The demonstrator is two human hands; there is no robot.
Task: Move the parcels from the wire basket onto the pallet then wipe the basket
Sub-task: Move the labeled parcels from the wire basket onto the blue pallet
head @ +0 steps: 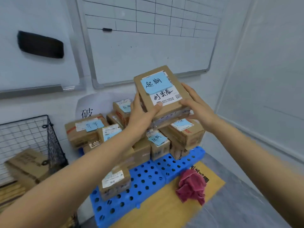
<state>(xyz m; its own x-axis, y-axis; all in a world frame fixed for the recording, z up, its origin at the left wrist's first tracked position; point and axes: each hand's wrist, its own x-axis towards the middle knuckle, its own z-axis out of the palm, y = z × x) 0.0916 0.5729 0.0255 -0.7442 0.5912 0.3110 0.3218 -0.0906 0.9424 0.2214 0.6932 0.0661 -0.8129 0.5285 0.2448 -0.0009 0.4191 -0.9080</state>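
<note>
This looks like a parcel depot or mailroom corner. Labelled cardboard parcels (85, 130) with blue handwritten notes (94, 125) are piled on a blue plastic pallet (148, 180). A wire basket (24, 134) stands left of it, and a ruled whiteboard (148, 51) hangs on the white wall.

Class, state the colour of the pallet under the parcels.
Bright blue pallet, dotted with round holes; head view.

Basket (24, 134) left, one box (26, 165) inside. Pallet (148, 176) centre, parcels (85, 130) stacked on it. Cloth (191, 186) right; whiteboard (148, 55) behind.
</note>
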